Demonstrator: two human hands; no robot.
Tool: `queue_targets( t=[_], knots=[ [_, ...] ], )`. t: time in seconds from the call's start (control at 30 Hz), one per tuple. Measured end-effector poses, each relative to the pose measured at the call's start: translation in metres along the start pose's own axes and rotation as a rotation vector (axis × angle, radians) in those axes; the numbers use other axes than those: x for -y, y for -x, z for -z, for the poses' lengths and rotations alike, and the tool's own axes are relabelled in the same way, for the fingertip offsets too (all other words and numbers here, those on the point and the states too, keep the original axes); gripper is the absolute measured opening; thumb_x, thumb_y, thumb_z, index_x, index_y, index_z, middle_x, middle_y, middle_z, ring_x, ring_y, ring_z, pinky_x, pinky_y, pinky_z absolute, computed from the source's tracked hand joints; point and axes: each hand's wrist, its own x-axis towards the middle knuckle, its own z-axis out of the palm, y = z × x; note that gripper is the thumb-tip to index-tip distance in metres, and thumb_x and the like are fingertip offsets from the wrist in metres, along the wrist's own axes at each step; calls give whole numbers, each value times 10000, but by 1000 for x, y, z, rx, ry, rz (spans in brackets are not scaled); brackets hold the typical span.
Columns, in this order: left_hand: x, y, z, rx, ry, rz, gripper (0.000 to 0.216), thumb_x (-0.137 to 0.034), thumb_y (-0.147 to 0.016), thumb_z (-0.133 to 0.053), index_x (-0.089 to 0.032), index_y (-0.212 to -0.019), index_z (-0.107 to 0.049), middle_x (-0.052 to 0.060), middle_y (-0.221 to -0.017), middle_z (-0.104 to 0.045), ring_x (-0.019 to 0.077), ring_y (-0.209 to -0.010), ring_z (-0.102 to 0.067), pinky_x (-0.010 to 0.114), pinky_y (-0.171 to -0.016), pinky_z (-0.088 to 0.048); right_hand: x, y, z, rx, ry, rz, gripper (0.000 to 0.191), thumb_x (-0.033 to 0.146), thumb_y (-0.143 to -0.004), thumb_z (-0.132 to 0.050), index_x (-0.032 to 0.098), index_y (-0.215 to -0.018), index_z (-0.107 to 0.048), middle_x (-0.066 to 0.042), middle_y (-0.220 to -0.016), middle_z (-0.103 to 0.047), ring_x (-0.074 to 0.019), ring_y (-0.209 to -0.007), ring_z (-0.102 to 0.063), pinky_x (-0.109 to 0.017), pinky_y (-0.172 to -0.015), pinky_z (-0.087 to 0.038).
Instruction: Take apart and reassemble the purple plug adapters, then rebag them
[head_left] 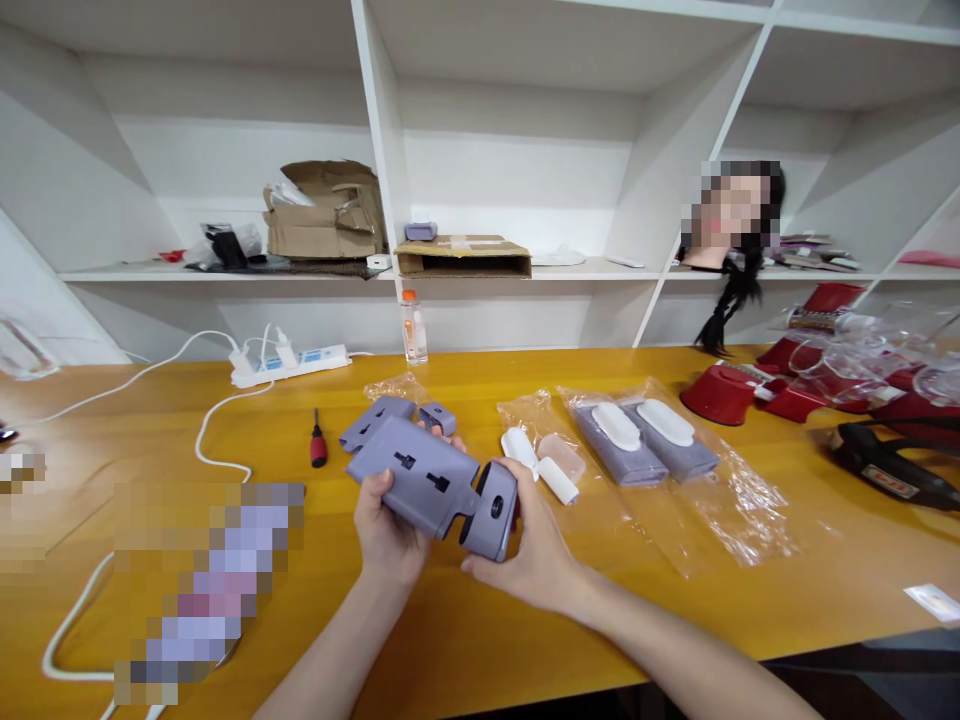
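Above the wooden table, my left hand (394,545) is closed around a broad purple-grey plastic casing (420,480) with two dark keyhole-like slots. A smaller purple-grey piece (491,515) with an oval black opening sits at its right end, gripped between the thumb and fingers of my right hand (547,555). The two pieces meet at a narrow tongue; whether they are joined I cannot tell. Just behind them lie a similar purple-grey part (379,420) and a small block (439,415). Left of these is a screwdriver (319,447) with a red and black handle.
Right of my hands are white plastic pieces (559,482) on clear film and grey folded packs (619,455) with white ovals. Red parts (720,392) and a black tool (892,470) stand farther right. A power strip (296,367), bottle (412,335) and blurred-out device (225,590) are also around.
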Motion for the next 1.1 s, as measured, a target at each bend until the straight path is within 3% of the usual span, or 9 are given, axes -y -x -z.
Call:
queue_targets(
  t=[0.33, 0.5, 0.8, 1.1],
  knots=[
    [-1, -3, 4, 30, 2, -20, 419, -265, -695, -499, -170, -1099, -553, 88, -1045, -647, 243, -974, -597, 385, -868, -461, -1, 1, -3, -25, 0, -33, 843, 245, -525, -728, 252, -1213, -240, -86, -1180, -436, -220, -980, -502, -303, -683, -477],
    [0, -3, 5, 31, -15, -27, 421, -252, -695, -508, -177, -1108, -548, 79, -1056, -643, 233, -998, -589, 357, -874, -460, -7, 1, -4, -42, 38, -38, 854, 271, -530, -727, 247, -1225, -229, -95, -1198, -411, -240, -1031, -472, -348, -762, -463],
    [1, -5, 7, 40, -14, 18, 462, -232, -681, -523, -194, -1142, -517, 75, -1047, -641, 270, -983, -591, 413, -862, -457, -18, -1, -1, 30, -80, 28, 805, 252, -561, -707, 230, -1220, -246, -80, -1165, -423, -230, -1025, -483, -383, -881, -414],
    [6, -7, 10, 46, -19, 4, 466, -217, -667, -523, -185, -1132, -523, 82, -1021, -642, 273, -968, -596, 413, -840, -461, -13, -6, -4, -41, -23, -40, 768, 231, -543, -699, 231, -1177, -266, -65, -1085, -462, -210, -933, -506, -337, -756, -463]
  ],
)
